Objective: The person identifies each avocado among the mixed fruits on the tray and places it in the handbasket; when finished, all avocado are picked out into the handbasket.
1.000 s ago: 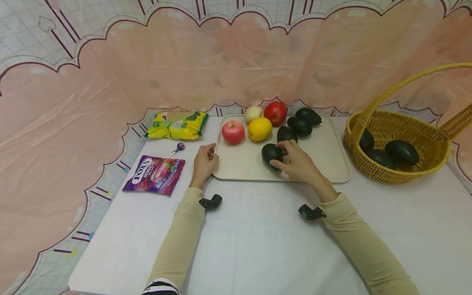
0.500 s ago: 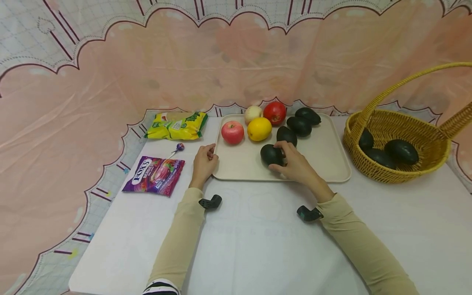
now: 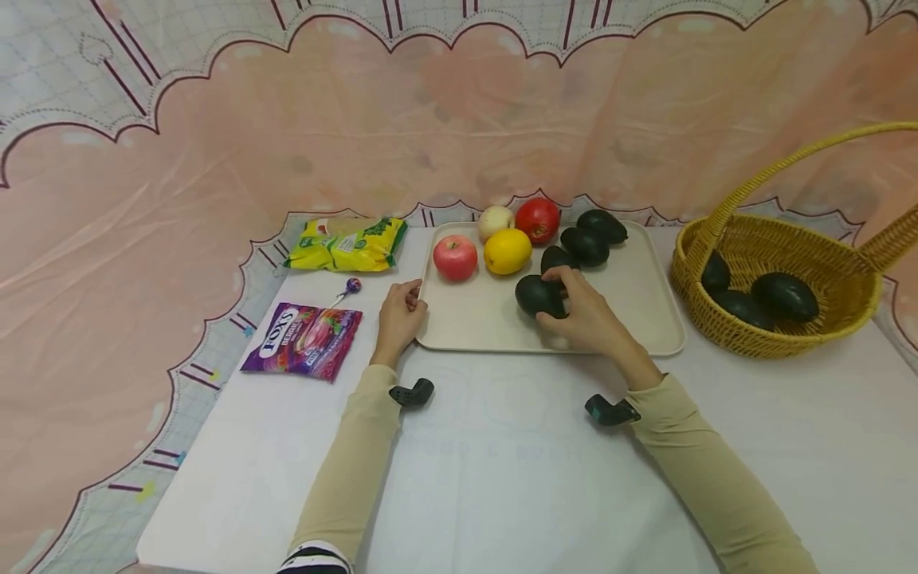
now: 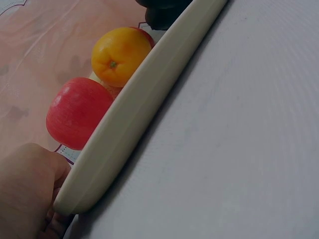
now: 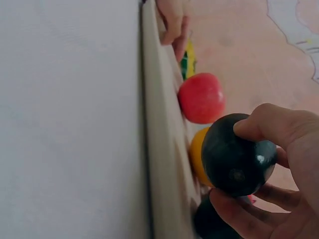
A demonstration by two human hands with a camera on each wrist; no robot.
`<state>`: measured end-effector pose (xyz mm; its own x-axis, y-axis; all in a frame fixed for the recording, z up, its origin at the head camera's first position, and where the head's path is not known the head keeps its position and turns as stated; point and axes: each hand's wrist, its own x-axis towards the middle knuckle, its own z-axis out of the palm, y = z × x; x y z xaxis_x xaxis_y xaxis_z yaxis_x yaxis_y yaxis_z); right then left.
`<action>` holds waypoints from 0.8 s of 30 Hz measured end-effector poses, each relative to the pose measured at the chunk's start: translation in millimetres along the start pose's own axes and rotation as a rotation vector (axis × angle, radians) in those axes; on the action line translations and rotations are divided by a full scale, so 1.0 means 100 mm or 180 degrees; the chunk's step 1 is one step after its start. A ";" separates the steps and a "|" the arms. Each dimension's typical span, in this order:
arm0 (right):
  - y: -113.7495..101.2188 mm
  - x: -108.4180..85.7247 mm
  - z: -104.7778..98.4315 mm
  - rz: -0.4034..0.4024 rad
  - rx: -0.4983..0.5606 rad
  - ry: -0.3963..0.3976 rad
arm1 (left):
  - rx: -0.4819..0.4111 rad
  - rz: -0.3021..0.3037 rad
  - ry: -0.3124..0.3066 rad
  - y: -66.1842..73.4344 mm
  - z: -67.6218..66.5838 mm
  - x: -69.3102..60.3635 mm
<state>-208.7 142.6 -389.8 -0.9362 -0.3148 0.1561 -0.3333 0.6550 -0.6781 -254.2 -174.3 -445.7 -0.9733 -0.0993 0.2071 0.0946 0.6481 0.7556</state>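
White-covered table (image 3: 459, 462), backed by peach printed cloth (image 3: 358, 135), bears a cream tray (image 3: 473, 323). Right hand (image 3: 591, 316) holds a dark green fruit (image 3: 538, 296) between thumb and fingers, over the tray's front half. Compared with half a second ago, that fruit sits slightly farther right and back, turned more sideways, hiding more of the neighbouring dark fruit (image 3: 557, 257). Judged: the hold appears secure; clearance from the tray is unconfirmed. Left hand (image 3: 401, 316), well apart, lies curled at the tray's left rim; whether it grips cannot be told.
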 end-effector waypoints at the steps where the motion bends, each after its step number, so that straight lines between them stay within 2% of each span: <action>1: -0.01 0.00 -0.02 -0.0003 0.0013 0.0032 | -0.0008 0.0000 -0.0002 0.00 0.00 0.00; 8: 0.00 0.00 -0.20 -0.0051 0.0146 0.0263 | 0.0019 0.0015 0.0041 0.00 0.01 0.00; 16: 0.03 -0.01 -0.44 -0.0138 0.0190 0.0453 | 0.0016 0.0010 -0.0006 0.01 0.01 0.01; 24: 0.08 -0.10 -0.73 -0.0036 0.0291 0.0551 | 0.0027 -0.0048 -0.0071 0.03 -0.02 0.00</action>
<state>-209.8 200.8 -344.5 -0.9403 -0.1938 0.2798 -0.3397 0.5845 -0.7368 -253.2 -173.9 -442.6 -0.9790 -0.0924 0.1817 0.0782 0.6531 0.7532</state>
